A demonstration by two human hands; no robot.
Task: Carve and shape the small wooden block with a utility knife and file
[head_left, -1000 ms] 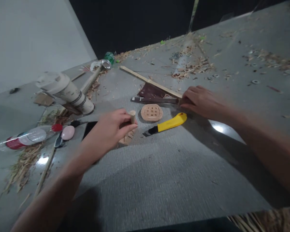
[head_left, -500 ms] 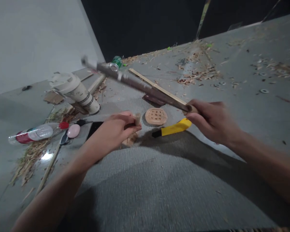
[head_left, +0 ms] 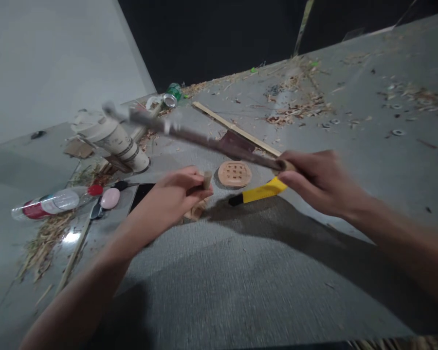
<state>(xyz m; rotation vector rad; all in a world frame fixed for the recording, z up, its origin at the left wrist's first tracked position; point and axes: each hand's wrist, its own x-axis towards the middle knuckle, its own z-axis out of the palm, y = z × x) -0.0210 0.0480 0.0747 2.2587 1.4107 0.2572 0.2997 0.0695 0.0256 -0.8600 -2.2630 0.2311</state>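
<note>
My left hand [head_left: 175, 194] is closed round a short wooden dowel [head_left: 207, 180], held upright on a small wooden piece [head_left: 195, 212] on the grey mat. My right hand [head_left: 319, 182] grips the wooden handle of a long thin saw-like tool [head_left: 190, 137], raised off the table with its blurred blade stretching up to the left, above the dowel. A round wooden disc with a grid of square holes [head_left: 235, 174] lies just beyond the dowel. A yellow utility knife [head_left: 259, 192] lies under my right hand.
A paper cup with a lid [head_left: 113, 138] lies at the left, with a plastic bottle [head_left: 54, 202], a pink oval object [head_left: 110, 198] and a dark phone [head_left: 140, 195]. A long wooden strip [head_left: 237, 130], a green can [head_left: 173, 94], wood shavings and washers lie farther back.
My right hand took the long tool off the table, lifted it and swung its blade up to the left. My left hand stayed on the dowel.
</note>
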